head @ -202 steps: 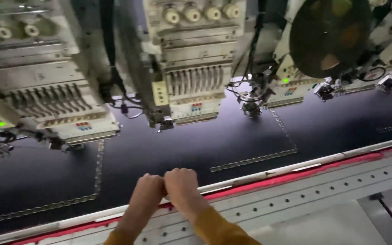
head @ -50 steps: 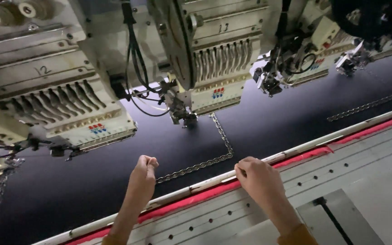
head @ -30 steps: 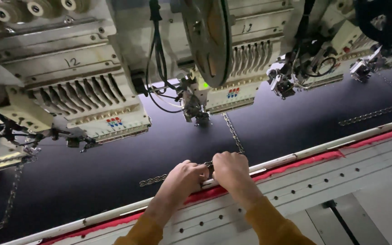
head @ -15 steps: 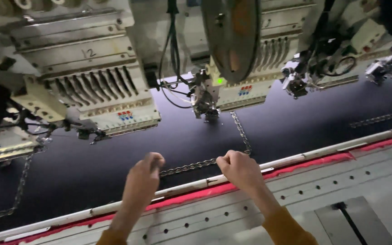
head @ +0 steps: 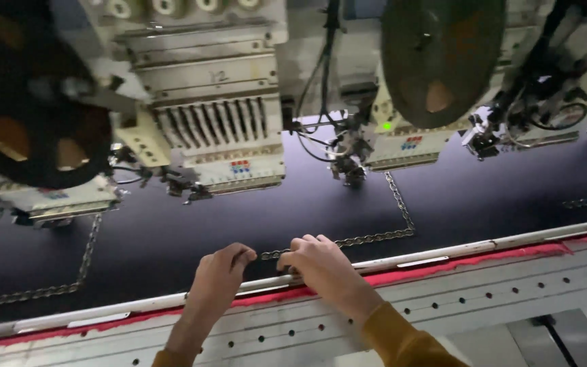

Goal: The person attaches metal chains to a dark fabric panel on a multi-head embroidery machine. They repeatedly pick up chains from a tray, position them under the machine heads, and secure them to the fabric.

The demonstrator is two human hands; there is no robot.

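Hands meet at the near edge of dark fabric [head: 171, 245]: your left hand [head: 220, 275] and right hand [head: 319, 264], each grip curled shut, flank a stitched chain line [head: 348, 240]. Its long axis runs left-right between them, its end touching your right hand.

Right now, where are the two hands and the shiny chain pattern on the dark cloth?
left hand [head: 222, 272], head view, on the knuckles.
right hand [head: 317, 261], head view, on its back.
shiny chain-like stitched line [head: 402, 211], head view, on its upright stretch.
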